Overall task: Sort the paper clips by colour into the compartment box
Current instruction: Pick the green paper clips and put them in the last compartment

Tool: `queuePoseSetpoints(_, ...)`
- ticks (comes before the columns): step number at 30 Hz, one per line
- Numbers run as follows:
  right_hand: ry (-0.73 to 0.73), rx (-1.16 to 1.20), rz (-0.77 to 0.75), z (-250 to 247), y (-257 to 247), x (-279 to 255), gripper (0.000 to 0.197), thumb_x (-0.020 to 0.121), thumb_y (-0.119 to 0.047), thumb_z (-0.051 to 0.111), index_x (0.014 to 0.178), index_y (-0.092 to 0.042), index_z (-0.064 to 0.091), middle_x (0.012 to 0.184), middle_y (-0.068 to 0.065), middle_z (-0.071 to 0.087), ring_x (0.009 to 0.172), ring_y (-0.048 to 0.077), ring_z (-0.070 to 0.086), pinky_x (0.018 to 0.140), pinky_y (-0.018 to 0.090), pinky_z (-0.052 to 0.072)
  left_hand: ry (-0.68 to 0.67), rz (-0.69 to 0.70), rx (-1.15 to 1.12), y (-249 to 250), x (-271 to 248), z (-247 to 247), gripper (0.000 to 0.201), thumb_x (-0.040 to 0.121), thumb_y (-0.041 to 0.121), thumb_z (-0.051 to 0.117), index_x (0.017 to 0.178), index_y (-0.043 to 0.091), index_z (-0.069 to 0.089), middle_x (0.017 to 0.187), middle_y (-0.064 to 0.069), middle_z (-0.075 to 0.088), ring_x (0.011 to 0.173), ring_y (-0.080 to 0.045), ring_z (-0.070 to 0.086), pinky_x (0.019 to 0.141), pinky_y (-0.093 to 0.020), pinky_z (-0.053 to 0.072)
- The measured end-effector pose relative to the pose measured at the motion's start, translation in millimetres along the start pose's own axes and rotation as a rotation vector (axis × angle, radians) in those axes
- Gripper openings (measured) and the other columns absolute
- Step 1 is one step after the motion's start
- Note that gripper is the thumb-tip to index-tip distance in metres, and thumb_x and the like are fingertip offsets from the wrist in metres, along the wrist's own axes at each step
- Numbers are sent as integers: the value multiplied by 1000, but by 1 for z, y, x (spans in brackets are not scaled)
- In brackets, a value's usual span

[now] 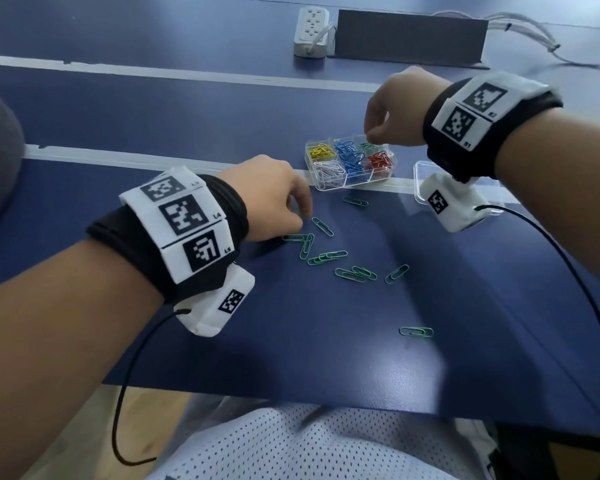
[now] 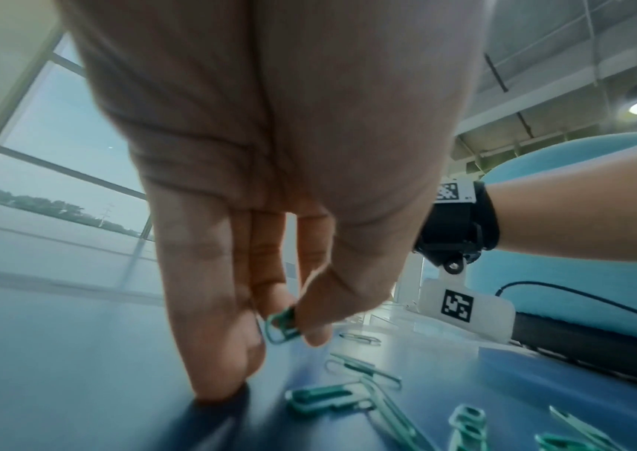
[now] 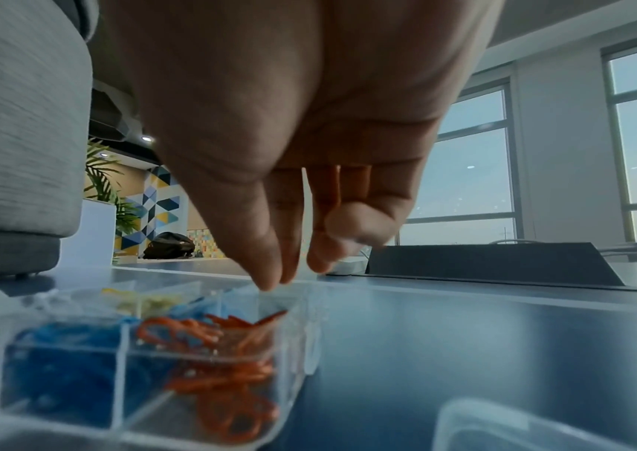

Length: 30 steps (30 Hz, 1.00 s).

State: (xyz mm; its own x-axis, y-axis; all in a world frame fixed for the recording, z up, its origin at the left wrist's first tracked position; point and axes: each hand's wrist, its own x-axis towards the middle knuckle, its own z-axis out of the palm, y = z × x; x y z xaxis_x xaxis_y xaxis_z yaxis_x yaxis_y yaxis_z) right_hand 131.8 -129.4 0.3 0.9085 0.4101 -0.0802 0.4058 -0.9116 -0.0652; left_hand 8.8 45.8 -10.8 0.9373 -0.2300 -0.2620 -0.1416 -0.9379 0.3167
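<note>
1. Here, the left hand (image 2: 270,171) pinches one green paper clip (image 2: 281,326) between thumb and fingertips, just above the blue table (image 1: 413,368), its little finger touching the surface.
2. Meanwhile, the right hand (image 1: 392,109) hovers over the far right corner of the clear compartment box (image 1: 350,181), thumb and forefinger tips drawn together and pointing down; whether they hold a clip cannot be told.
3. The box sits on the table ahead of the person, its compartments holding yellow clips (image 1: 321,152), blue clips (image 1: 350,155), white clips (image 1: 328,171) and red clips (image 1: 380,161); a few green ones lie in the far right compartment under the right fingers.
4. Loose green clips (image 1: 352,273) lie scattered on the table just beside the left hand and nearer the person, one apart near the front edge.
5. A clear lid (image 1: 421,178) rests right of the box, partly hidden by the right wrist camera.
6. A white power strip (image 1: 311,31) and a dark panel (image 1: 409,36) stand at the table's far side.
</note>
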Motion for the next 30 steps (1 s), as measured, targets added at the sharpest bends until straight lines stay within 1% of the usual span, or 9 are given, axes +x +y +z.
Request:
queuePoseSetpoints(3,6,-7,-15,-9,-7,-10,19,83,-20,57,86,-12,74,91,8,72,84,25,59,83,34,53,27,-58,-101,0,-1,-1,22,81,17,51,86,25,71,62,12,58,72,-13,56,69,-22,44)
queuePoseSetpoints(5,19,-4,-87,-11,-19,-23,21,81,-18,55,86,-10,74,87,9,73,83,27,62,85,34,53,44,-87,-145,-1,0,0,19,82,19,51,81,22,69,61,10,60,67,-11,55,65,-22,42)
queuePoseSetpoints(11,-199,-134,-226,13,-57,-55,13,75,-23,65,84,-23,74,74,4,66,80,30,61,70,29,50,-67,-68,-273,4,9,1,18,83,20,51,65,21,51,62,7,53,57,-10,47,59,-25,39)
queuePoseSetpoints(15,-200,-100,-216,19,-58,-52,17,76,-15,62,85,-25,73,82,6,65,81,30,59,73,29,51,-128,-48,-129,1,6,1,19,75,36,66,69,24,52,63,8,52,60,-13,49,60,-26,37)
queuePoseSetpoints(18,-195,-58,-211,17,-60,-59,20,77,-14,55,84,-26,70,69,-1,55,76,27,54,70,29,49,-122,-43,14,-2,4,5,30,67,46,75,80,26,57,67,11,47,60,-6,44,54,-23,34)
queuePoseSetpoints(21,-174,-29,-208,14,-66,-60,20,80,-15,51,84,-21,70,60,-2,48,74,28,54,72,29,51,-112,-79,66,-1,3,10,44,63,54,75,88,20,62,72,7,56,70,-16,53,60,-25,38)
queuePoseSetpoints(23,-182,-37,-191,15,-71,-58,21,83,-14,48,77,-12,67,53,-2,43,72,30,55,62,26,50,-92,-93,71,3,2,11,48,64,59,72,86,17,64,77,1,62,76,-21,55,63,-27,39)
queuePoseSetpoints(26,-206,-86,-185,22,-82,-58,23,86,-19,49,67,-7,56,54,1,36,61,26,42,46,23,30,-42,-37,127,11,1,9,40,69,47,75,91,15,67,76,0,57,77,-21,51,64,-26,36)
queuePoseSetpoints(30,-227,-97,-223,26,-85,-57,27,79,-32,64,88,-7,69,62,5,46,68,26,42,66,30,42,-16,-10,154,11,5,5,31,73,26,74,103,16,71,100,-6,70,97,-27,61,74,-30,47)
